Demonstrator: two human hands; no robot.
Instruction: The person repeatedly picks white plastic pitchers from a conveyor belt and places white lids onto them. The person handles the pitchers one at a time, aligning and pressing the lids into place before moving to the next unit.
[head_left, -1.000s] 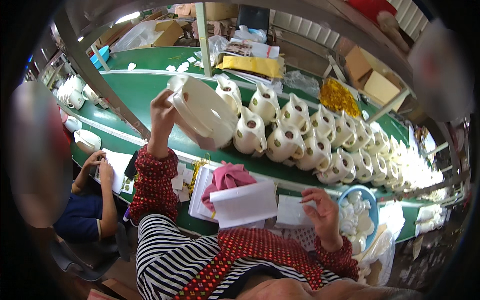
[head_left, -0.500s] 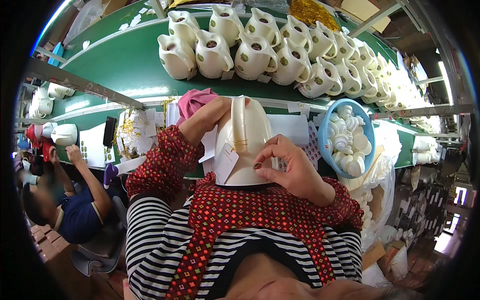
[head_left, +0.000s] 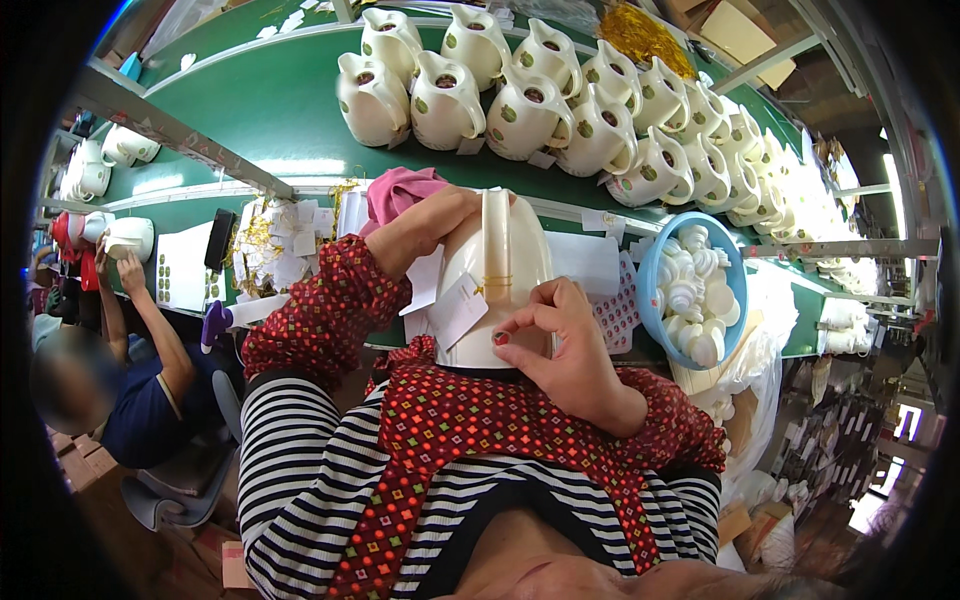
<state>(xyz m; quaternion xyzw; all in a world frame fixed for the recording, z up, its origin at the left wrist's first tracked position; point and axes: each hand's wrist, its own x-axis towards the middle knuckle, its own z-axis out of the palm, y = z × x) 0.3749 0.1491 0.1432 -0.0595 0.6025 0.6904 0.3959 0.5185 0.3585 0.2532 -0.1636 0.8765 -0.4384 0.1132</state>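
A cream, glossy pitcher (head_left: 465,265) leans against me, its handle toward my chest. Gold thread is wound around the handle, and a blank-looking white hang tag (head_left: 459,311) dangles from it. My left hand (head_left: 438,222) grips the pitcher's far upper end, its fingertips partly hidden behind it. Between thumb and forefinger, my right hand (head_left: 562,345) pinches a small round red sticker (head_left: 500,338), right at the pitcher's near side. I cannot tell whether the sticker touches the surface. Beside the pitcher lies a sheet of small round stickers (head_left: 617,312).
Rows of decorated pitchers (head_left: 530,110) stand across the green bench (head_left: 240,130). A blue basin (head_left: 738,255) of white plastic lids sits at right. Pink cloth (head_left: 398,195) and a pile of white tags (head_left: 275,245) lie at left. A co-worker (head_left: 150,390) handles a pitcher at far left.
My right hand has shifted slightly left and down along the pitcher, turning the sticker. The hang tag has swung. At far left, the co-worker's hands have moved onto a pitcher.
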